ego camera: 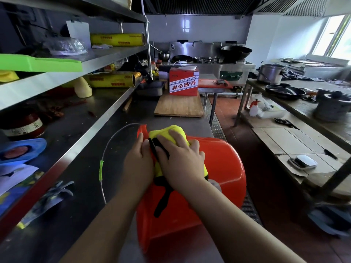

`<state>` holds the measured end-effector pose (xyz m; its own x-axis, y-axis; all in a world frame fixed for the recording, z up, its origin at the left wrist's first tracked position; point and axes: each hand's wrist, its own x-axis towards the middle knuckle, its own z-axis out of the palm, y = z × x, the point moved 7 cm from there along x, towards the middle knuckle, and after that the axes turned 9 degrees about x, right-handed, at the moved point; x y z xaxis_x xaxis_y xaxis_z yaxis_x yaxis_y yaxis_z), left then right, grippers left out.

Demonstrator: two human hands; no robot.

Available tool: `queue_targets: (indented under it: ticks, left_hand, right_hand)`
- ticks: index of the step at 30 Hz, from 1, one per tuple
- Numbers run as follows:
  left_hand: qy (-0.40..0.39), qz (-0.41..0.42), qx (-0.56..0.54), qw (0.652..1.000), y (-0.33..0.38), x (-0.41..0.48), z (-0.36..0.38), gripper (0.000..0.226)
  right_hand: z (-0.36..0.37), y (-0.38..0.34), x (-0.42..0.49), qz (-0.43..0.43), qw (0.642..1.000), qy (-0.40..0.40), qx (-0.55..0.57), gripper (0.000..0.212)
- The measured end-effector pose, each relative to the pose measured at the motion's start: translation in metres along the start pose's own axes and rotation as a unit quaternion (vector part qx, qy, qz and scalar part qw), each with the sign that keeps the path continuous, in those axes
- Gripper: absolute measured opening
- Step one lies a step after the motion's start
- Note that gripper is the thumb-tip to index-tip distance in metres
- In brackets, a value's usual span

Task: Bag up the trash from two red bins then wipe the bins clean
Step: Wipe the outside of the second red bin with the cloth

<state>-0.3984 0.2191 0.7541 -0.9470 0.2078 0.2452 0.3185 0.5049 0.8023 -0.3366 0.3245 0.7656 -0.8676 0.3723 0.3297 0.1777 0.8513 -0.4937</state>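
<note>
A red plastic bin (224,168) lies on its side on the steel counter (79,215), its wire handle (106,149) arcing out to the left. A yellow cloth with black trim (167,132) is pressed flat on the bin's outer wall. My right hand (180,160) lies palm-down on the cloth, fingers spread over it. My left hand (138,162) rests against the bin's left side beside the cloth, steadying the bin. Only one red bin is in view.
Steel shelves (76,73) with yellow wrap rolls and a green board run along the left. A wooden board (178,107) and a red carton (183,82) stand further along the counter. Grey gloves (49,198) lie near left. Right of the tiled aisle stands a table with pots.
</note>
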Motion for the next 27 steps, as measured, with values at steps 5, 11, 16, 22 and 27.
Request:
queue_targets:
  ticks: [5,11,16,22,27]
  left_hand:
    - [-0.013,-0.010,0.011,1.000,0.001,0.012,0.000,0.045]
    - [0.043,-0.041,0.031,0.998,0.005,0.019,-0.008,0.036]
    - [0.050,-0.006,0.082,0.995,0.013,0.018,-0.007,0.023]
    - [0.006,-0.010,0.014,1.000,0.007,0.008,0.001,0.044]
    - [0.009,-0.022,0.002,1.000,0.002,0.022,0.005,0.044]
  right_hand:
    - [-0.002,-0.005,0.000,0.004,1.000,-0.006,-0.013,0.037]
    - [-0.004,0.036,0.001,0.060,0.998,0.001,-0.020,0.040]
    - [-0.025,0.113,0.001,0.180,0.982,0.049,-0.017,0.040]
    - [-0.034,0.149,-0.001,0.273,0.957,0.097,-0.017,0.039]
    - [-0.011,0.074,0.009,0.145,0.987,0.064,-0.008,0.039]
